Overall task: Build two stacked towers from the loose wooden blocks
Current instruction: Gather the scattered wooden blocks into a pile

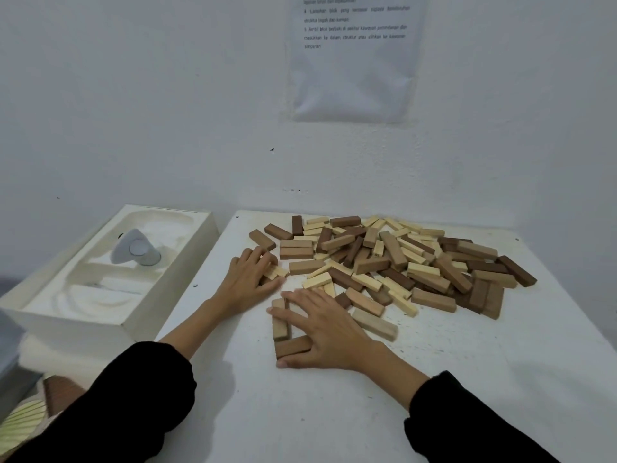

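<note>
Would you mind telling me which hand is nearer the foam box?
Left. The left hand curls over blocks just right of the box; the right hand lies farther right.

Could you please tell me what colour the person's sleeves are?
Black; both sleeves show best in the head view.

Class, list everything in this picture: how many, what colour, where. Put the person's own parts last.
wooden blocks: many, uncountable heap; pale, tan, dark brown; table's far middle and right.
table: one, white, before the person.
foam tray: one, white, left of the table.
device: one, grey-white, in the tray's far hollow.
printed sheet: one, white, on the wall above the heap.
sleeves: two, black, bottom corners.
left hand: one, resting on blocks at the heap's near-left edge.
right hand: one, fingers spread flat on tan blocks nearest the person.
</note>
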